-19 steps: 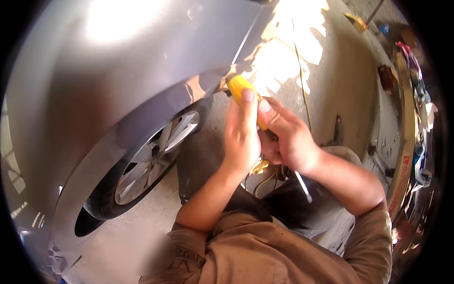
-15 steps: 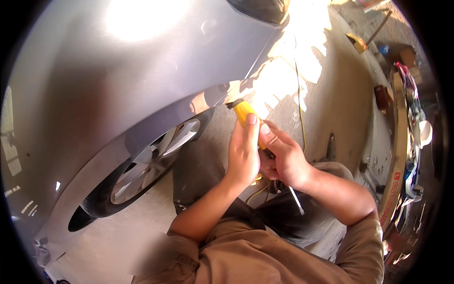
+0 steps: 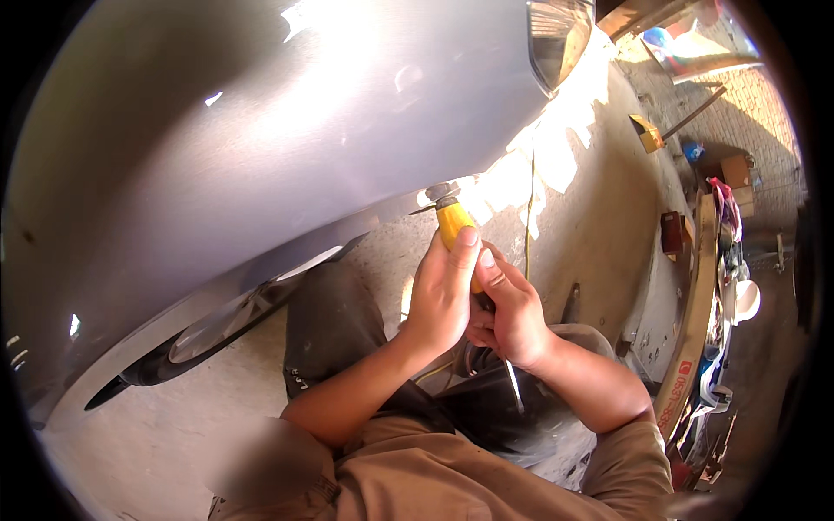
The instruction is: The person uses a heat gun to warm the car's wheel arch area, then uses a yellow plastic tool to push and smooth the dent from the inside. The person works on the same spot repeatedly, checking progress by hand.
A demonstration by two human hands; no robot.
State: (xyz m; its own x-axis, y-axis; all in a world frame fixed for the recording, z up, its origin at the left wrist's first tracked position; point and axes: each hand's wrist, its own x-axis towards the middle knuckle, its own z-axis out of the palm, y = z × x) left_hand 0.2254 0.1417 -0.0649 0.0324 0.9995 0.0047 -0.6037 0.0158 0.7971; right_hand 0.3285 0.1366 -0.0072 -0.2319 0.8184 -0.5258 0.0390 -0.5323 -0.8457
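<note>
Yellow tool (image 3: 454, 223): held in front of the body, between the two hands, with its dark head (image 3: 443, 194) pointed up at the lower edge of the grey car panel (image 3: 365, 130); whether the panel is touched cannot be told.
Left hand (image 3: 439, 293): closed around the yellow body from the left, with the thumb laid along the top; the fingers beneath are mostly hidden.
Right hand (image 3: 515, 314): curled at the rear of the tool from the right, thumb set close beside the left one; how firmly it is gripped there cannot be told.
Metal shaft (image 3: 514, 382): seen below the right hand, slanted down over the dark trousers (image 3: 486, 412); whether it is part of the tool or separately held is not shown.
Panel edge work: best done, it is judged, with the head lined up squarely to the edge and light, even pressure applied, so that the paint is not scraped by the thin dark piece (image 3: 422, 211) jutting from beside the head.
Steadiness: likely helped if both wrists are held firm and the shaft is held clear of the leg.
Forearms: brought in from lower left and lower right, elbows bent, and converged at the tool.
Wheel (image 3: 228, 328): left well apart, to the left of the hands.
</note>
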